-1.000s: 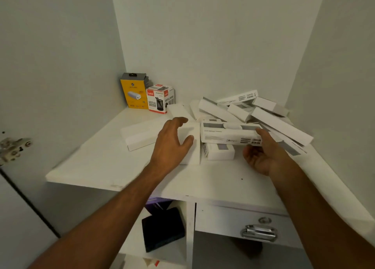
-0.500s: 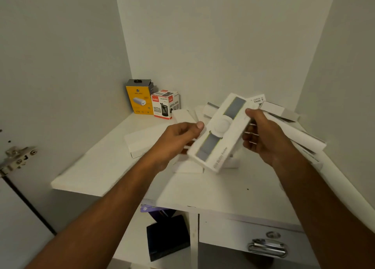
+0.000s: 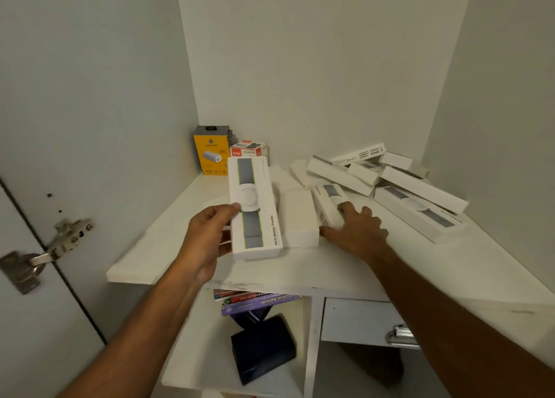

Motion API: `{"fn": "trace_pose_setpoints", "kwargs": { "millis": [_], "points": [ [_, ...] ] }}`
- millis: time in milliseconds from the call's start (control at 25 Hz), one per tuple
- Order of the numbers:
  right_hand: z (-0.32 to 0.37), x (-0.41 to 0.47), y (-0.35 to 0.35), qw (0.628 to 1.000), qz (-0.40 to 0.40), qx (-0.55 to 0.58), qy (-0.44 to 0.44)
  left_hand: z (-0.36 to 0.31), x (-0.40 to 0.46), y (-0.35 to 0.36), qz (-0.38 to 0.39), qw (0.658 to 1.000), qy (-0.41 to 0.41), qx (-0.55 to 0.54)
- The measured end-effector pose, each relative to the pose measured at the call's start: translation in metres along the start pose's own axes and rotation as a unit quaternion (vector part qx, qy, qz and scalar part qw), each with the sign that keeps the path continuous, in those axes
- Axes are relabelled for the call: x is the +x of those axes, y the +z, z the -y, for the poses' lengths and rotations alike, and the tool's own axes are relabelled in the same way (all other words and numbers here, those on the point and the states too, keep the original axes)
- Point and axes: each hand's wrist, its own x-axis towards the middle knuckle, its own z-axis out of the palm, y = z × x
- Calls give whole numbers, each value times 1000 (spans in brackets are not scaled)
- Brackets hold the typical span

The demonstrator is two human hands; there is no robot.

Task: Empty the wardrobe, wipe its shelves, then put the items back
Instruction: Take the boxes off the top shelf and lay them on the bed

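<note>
The left hand [image 3: 207, 241] grips a long white tracker box [image 3: 253, 208] by its near left edge, thumb on the printed top face and fingers curled underneath, holding it lifted above the wardrobe shelf [image 3: 168, 247] with its long side pointing toward the back wall. The box face shows a grey strap and a round white disc, with "PICO Motion Tracker" printed along its right edge.

Just right of that box, a plain white box [image 3: 300, 217] lies flat on the shelf. Right of the plain box, the right hand [image 3: 357, 229] rests palm down on a second tracker box [image 3: 329, 204] lying on the shelf, its fingers spread over the near end and its thumb reaching toward the plain box; whether the fingers have closed round it cannot be told.

Farther right of the held box, toward the back right corner, sits a loose pile of white boxes [image 3: 390, 175], several long ones crossing each other at angles, and another long box with a strap picture [image 3: 420, 213] lies at the pile's near side.

Behind the held box, in the back left corner, a yellow box [image 3: 211, 150] stands upright, with a red and white box [image 3: 249, 150] just beside it.

Below the shelf, books [image 3: 255, 301] lie stacked above a dark case [image 3: 262, 346], and a drawer [image 3: 357, 322] with a metal handle [image 3: 402, 336] is to their right. Far left of the held box, a metal hinge [image 3: 45, 253] is fixed to the door.
</note>
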Motion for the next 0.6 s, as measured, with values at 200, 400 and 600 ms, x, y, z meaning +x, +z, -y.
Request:
{"fn": "trace_pose_setpoints", "kwargs": {
  "millis": [200,400,600],
  "points": [
    [-14,-10,-17,988,-54,141,27,8,-24,-24,-30,999,-6,-29],
    [-14,-92,-57,869,-50,491,22,22,-45,-15,28,999,38,1],
    [10,-180,-29,886,-122,431,-120,37,-78,7,70,995,66,-39]
  ]
}}
